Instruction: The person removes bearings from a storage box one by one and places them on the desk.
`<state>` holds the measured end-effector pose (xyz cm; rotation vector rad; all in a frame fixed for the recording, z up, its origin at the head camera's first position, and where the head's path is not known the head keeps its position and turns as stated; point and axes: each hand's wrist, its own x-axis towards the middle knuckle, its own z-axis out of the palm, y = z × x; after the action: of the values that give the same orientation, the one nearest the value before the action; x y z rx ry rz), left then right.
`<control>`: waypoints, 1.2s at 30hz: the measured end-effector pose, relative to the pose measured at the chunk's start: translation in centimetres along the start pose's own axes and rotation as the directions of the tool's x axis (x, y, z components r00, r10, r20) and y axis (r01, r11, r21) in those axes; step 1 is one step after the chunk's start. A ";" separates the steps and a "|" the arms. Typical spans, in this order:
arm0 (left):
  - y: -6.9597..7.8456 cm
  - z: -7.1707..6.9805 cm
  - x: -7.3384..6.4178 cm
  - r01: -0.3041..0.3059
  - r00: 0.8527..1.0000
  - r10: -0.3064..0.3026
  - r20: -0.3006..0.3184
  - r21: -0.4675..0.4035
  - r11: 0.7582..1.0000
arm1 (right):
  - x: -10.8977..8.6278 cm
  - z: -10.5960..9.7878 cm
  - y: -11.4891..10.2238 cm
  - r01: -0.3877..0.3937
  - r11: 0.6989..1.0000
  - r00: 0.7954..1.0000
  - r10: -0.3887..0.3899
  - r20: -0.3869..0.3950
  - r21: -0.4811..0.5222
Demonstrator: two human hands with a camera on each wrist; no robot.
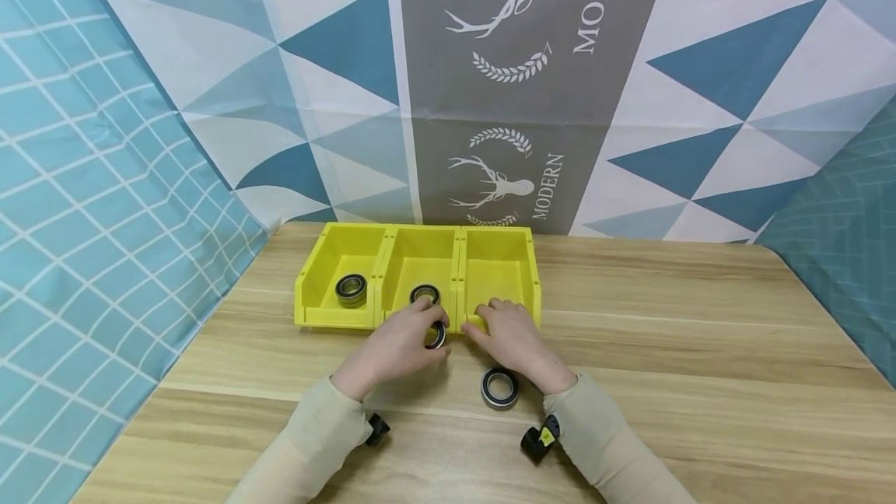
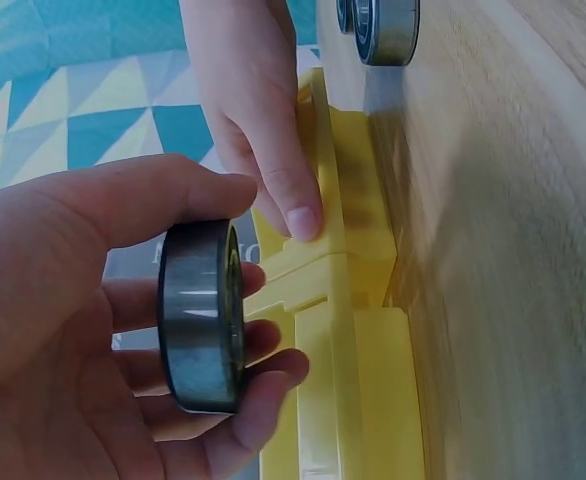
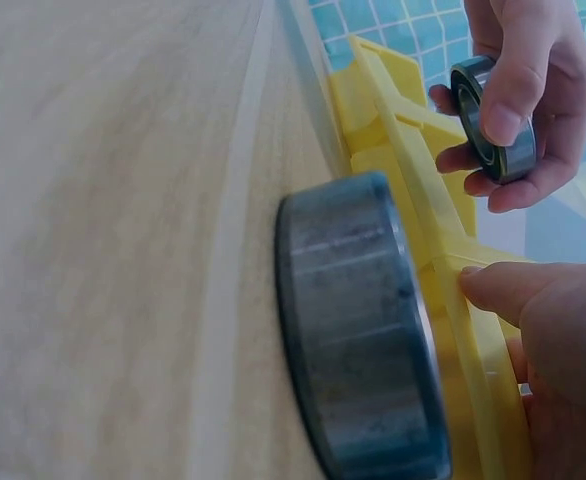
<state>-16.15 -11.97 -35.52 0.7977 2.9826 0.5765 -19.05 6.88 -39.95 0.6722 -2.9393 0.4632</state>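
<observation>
My left hand [image 1: 397, 344] grips a ball bearing [image 2: 201, 315] between thumb and fingers, in front of the middle yellow bin [image 1: 453, 255]. The bearing is a steel ring with a dark face, held on edge in the left wrist view. My right hand [image 1: 514, 337] holds the front wall of the right yellow bin [image 1: 498, 243], thumb on the rim and fingers reaching inside. Those fingertips are partly hidden. Another bearing [image 1: 500, 388] lies flat on the table by my right wrist. One more bearing [image 1: 425, 295] sits in the middle bin, partly behind my left hand.
The left yellow bin [image 1: 350, 251] holds a bearing [image 1: 351, 290], perhaps stacked; I cannot tell. All three bins stand side by side near the back edge of the wooden table [image 1: 665, 317]. Patterned cloth [image 1: 336, 84] hangs behind, and blue checked cloth [image 1: 84, 216] at the left.
</observation>
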 end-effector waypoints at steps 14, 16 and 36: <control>0.8 0.1 -0.4 -0.067 0.996 0.063 0.060 0.072 0.995 | 0.0 -0.1 -0.1 0.001 1.000 1.000 -0.001 -0.009 -0.009; 0.8 0.3 -0.5 -0.079 0.995 0.074 0.068 0.077 0.994 | 0.0 0.0 -0.1 0.007 1.000 1.000 -0.007 -0.016 -0.014; 1.6 1.1 -1.0 -0.213 0.957 0.174 0.231 0.156 0.965 | -0.1 0.0 0.0 0.005 1.000 1.000 -0.005 -0.004 0.002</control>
<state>-14.37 -10.79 -36.09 1.0979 2.8021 0.2050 -18.96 6.96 -39.98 0.6773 -2.9337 0.4659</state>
